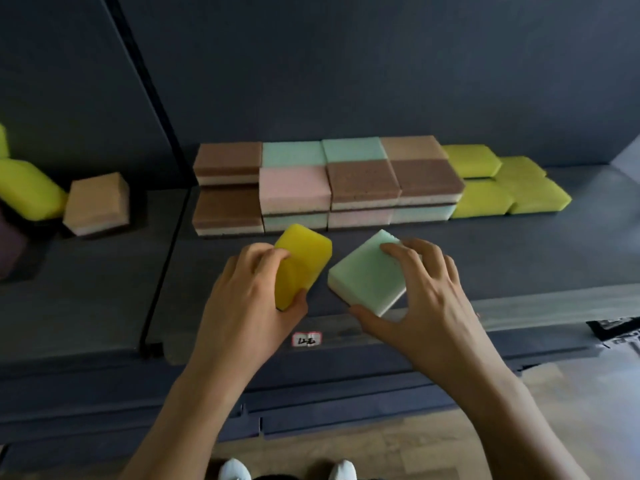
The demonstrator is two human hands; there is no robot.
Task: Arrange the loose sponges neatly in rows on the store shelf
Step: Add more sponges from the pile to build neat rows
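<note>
Yellow sponge (pixel 302 263) gripped in left hand (pixel 242 306); green sponge (pixel 369 275) in right hand (pixel 426 303).

One head camera looks forward and down, from close above the hands (pixel 329 299), onto the shelf (pixel 519 244) and its back wall; the floor shows below.

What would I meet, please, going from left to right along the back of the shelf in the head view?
A lime sponge → tan sponge → stacked block of brown, mint and pink sponges → lime sponge pile. Nearer, left hand gripping yellow sponge, then right hand gripping mint sponge.
</note>
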